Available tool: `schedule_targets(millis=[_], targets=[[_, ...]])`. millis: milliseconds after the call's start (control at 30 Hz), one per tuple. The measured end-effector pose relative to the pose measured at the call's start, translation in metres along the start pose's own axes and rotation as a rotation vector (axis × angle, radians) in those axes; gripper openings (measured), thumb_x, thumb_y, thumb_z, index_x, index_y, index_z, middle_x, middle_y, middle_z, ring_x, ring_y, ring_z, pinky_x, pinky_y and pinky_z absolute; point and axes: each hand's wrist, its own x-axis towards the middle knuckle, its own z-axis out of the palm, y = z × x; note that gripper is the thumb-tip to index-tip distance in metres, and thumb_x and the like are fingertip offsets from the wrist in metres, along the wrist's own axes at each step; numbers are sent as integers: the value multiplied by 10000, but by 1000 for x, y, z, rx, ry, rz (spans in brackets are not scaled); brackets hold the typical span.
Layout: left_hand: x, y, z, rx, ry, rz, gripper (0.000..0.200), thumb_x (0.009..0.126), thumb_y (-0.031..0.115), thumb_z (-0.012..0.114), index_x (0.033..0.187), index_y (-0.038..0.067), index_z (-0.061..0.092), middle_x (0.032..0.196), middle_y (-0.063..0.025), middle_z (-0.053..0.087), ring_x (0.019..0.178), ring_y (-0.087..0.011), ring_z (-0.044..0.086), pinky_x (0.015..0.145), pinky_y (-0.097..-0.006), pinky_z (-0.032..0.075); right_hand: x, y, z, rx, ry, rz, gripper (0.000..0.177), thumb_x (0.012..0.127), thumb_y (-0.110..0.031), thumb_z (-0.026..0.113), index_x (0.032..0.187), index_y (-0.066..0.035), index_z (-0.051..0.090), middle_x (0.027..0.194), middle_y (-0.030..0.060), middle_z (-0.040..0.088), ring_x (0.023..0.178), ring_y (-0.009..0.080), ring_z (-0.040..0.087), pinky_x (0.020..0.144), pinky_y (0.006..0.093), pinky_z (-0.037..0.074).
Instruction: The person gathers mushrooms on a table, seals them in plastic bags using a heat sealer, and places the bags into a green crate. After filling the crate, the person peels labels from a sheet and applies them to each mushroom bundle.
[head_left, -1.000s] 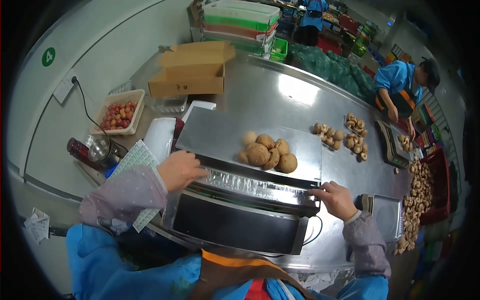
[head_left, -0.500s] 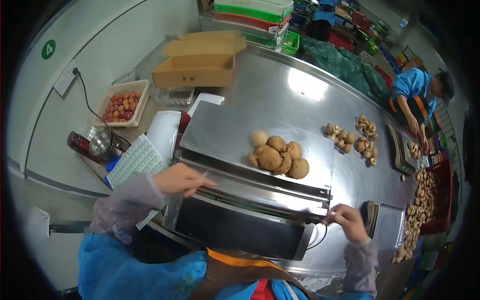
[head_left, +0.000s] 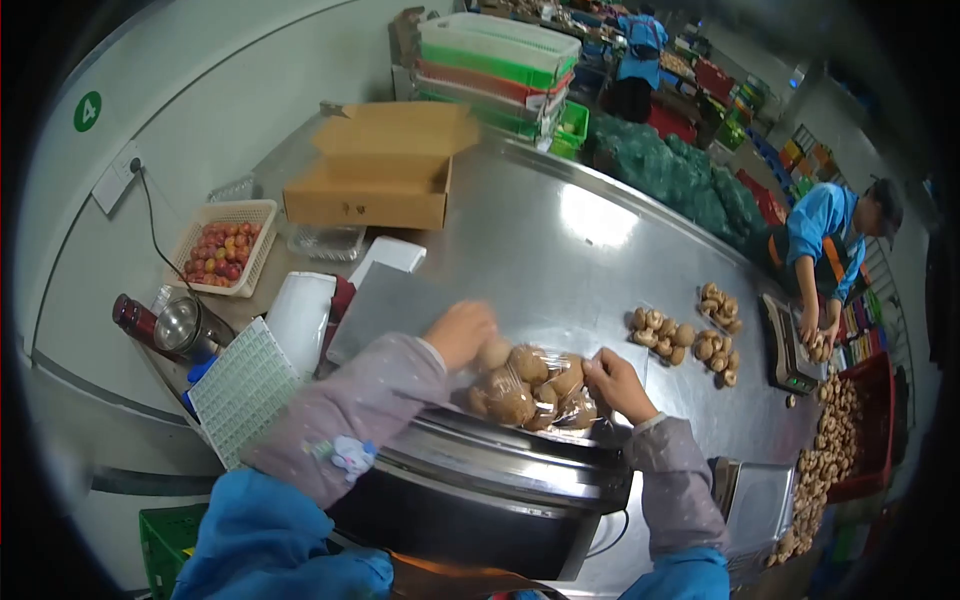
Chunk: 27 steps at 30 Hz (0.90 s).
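Observation:
Clear cling film [head_left: 550, 372] lies stretched over a group of large brown mushrooms [head_left: 510, 400] on the wrapping machine [head_left: 480, 460]. On the right side of the mushrooms, my right hand [head_left: 620, 385] is closed with its fingers pinching the film's edge. My left hand [head_left: 463, 333] is at their upper left, fingers curled on the film and a little blurred. One paler round mushroom [head_left: 494, 351] shows beside the left hand. Any tray under the mushrooms is hidden.
An open cardboard box [head_left: 365, 205] and a basket of plums [head_left: 222, 250] stand at the left. Smaller mushrooms [head_left: 660, 335] lie in groups on the steel table [head_left: 540, 240]. At the right, a co-worker [head_left: 825, 240] handles mushrooms on a scale [head_left: 790, 350].
Both hands have moved up and away from the machine's front, drawing film over the mushrooms. The left hand has also gone right. The camera view has shifted slightly.

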Motion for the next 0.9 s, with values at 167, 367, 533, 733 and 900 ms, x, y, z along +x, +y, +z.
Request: schedule_targets(millis=[167, 367, 533, 733, 900], targets=[[2, 25, -35, -812, -662, -872, 646, 914, 599, 307, 1089, 46, 589, 833, -211, 645, 366, -84, 312, 321, -251, 258, -8, -8, 6, 584, -159, 88, 407, 939, -385, 475, 1040, 0, 558, 972, 128, 594, 852, 195, 561, 749, 359, 473], [-46, 38, -41, -925, -925, -870, 690, 886, 657, 292, 1186, 99, 566, 975, -167, 658, 482, -68, 400, 382, -205, 319, -64, 5, 13, 553, -467, 580, 551, 907, -523, 445, 1185, -54, 532, 1098, 125, 579, 953, 218, 553, 783, 364, 472], [-139, 76, -34, -805, -1013, -957, 704, 897, 640, 279, 1123, 52, 592, 886, -154, 678, 425, -123, 455, 406, -282, 394, -149, 33, 52, 331, -567, 314, 440, 969, -365, 415, 1189, -4, 533, 1061, 85, 599, 907, 193, 576, 830, 328, 477], [-193, 96, -19, -370, -901, -795, 659, 945, 505, 310, 612, 75, 682, 579, -66, 640, 612, -198, 638, 694, -323, 503, -181, 26, 101, -126, -331, 267, 664, 917, -531, 398, 816, 75, 651, 774, 285, 626, 814, 418, 624, 766, 443, 477], [-226, 85, -28, -443, -360, -531, 332, 829, 300, 657, 639, 29, 639, 564, -80, 579, 532, -117, 531, 531, -302, 434, -213, 48, 97, 146, -57, 31, 240, 815, -231, 671, 757, 0, 650, 686, 90, 610, 640, 147, 561, 591, 292, 440]])
